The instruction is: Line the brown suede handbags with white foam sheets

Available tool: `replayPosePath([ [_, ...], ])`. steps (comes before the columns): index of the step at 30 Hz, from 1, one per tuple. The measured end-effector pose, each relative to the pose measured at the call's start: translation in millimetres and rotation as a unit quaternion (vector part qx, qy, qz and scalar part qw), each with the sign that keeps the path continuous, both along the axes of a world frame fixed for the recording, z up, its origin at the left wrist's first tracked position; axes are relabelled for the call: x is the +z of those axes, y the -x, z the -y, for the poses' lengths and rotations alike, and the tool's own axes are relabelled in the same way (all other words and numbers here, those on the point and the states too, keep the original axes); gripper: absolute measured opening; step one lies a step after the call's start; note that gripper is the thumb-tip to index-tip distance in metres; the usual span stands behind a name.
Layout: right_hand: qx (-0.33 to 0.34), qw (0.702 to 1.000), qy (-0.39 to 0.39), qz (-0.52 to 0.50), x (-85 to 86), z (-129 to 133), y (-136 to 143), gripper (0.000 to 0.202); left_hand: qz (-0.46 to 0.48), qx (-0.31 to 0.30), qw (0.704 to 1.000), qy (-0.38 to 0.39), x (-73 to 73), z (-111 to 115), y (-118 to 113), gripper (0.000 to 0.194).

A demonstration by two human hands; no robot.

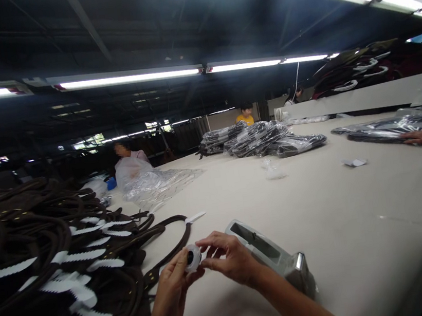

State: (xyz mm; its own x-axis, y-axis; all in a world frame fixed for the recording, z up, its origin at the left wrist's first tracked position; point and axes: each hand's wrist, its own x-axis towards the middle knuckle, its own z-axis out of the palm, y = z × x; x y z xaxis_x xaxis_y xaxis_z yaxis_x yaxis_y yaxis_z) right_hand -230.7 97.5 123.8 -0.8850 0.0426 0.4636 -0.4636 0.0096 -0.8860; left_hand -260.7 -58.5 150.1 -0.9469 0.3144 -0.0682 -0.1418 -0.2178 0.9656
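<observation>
While the left hand (173,281) pinches 1 roll (196,258), the right hand (232,260) touches it, fingers parted, beside 1 dispenser (286,265).

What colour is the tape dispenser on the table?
The dispenser is grey, seen best in the head view.

Your left hand (172,282) covers part of the small white roll (196,257), your right hand (232,259) hides some of the grey dispenser (287,263), and the brown pile (11,207) runs off the left edge.
</observation>
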Motion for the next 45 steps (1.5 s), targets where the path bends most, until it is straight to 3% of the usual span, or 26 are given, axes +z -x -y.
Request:
replayPosePath([
  [2,-0.011,0.998,-0.051,-0.029,-0.5,-0.3,-1.3,0.034,-0.012,0.009,1.0,0.018,0.2,0.7,-0.3,0.046],
  [4,0.008,0.999,-0.045,-0.026,-2.2,1.9,-1.4,0.033,-0.033,0.018,0.999,0.023,-0.4,1.4,0.0,0.042],
  [11,0.071,0.992,0.101,0.037,-15.9,13.7,7.1,0.045,-0.09,0.004,0.994,0.064,-6.4,4.3,3.6,0.041],
  [14,0.091,0.986,0.12,0.077,-14.2,14.3,6.1,0.05,-0.103,0.0,0.99,0.091,-10.5,5.3,6.4,0.043],
  [22,0.092,0.979,0.11,0.146,-8.9,12.5,0.3,0.041,-0.078,-0.04,0.987,0.136,-18.9,7.4,12.7,0.046],
  [31,0.108,0.977,0.106,0.153,-14.1,9.3,2.7,0.032,-0.05,-0.066,0.988,0.131,-13.9,5.3,8.7,0.041],
  [39,0.126,0.969,0.136,0.162,-6.3,8.7,0.0,0.052,0.012,-0.034,0.996,0.084,-13.2,3.3,7.5,0.039],
  [45,0.116,0.971,0.115,0.173,-13.0,6.9,2.4,0.042,0.038,-0.024,0.994,0.102,-11.0,-0.8,2.3,0.039],
])
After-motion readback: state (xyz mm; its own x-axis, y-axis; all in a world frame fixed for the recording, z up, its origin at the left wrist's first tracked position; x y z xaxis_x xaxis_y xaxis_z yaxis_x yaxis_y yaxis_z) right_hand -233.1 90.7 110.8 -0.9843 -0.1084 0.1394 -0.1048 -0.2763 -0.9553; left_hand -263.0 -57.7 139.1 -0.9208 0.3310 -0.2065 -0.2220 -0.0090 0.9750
